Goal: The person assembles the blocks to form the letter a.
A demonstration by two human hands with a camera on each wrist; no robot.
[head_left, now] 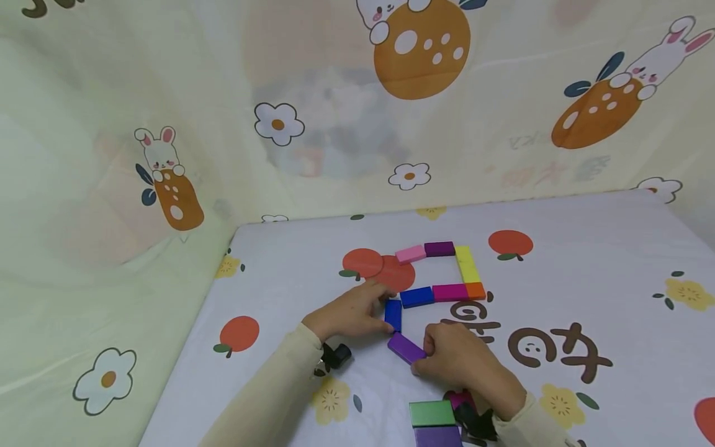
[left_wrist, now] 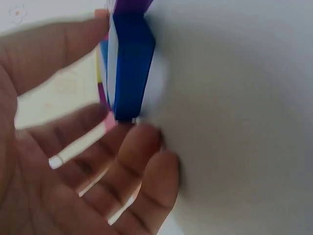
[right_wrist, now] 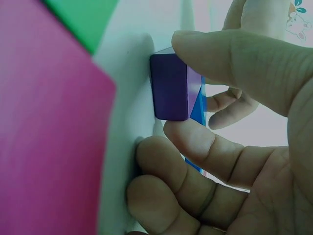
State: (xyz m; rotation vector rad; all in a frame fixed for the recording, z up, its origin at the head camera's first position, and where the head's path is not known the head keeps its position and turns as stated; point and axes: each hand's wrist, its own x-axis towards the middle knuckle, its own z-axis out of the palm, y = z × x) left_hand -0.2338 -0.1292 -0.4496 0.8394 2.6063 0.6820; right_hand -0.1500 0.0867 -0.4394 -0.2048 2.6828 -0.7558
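Flat coloured blocks stand end to end on the cloth-covered table. My left hand [head_left: 352,312] holds a blue block [head_left: 393,315] lengthwise, thumb at its near end and fingertips at its far end. That same blue block [left_wrist: 133,68] shows upright between thumb and fingers in the left wrist view. With thumb and index finger, my right hand [head_left: 460,354] pinches the near end of a purple block [head_left: 406,349]. The purple block's far end meets the blue block's near corner, at an angle. A second blue block [head_left: 416,297] lies just beyond the held one.
The row runs on through a magenta block [head_left: 449,293], an orange block [head_left: 476,290], a yellow block [head_left: 467,265], a dark purple block [head_left: 439,249] and a pink block [head_left: 410,254]. Near my right wrist lie a green block [head_left: 432,413], another purple block [head_left: 438,436] and a magenta one [right_wrist: 54,147].
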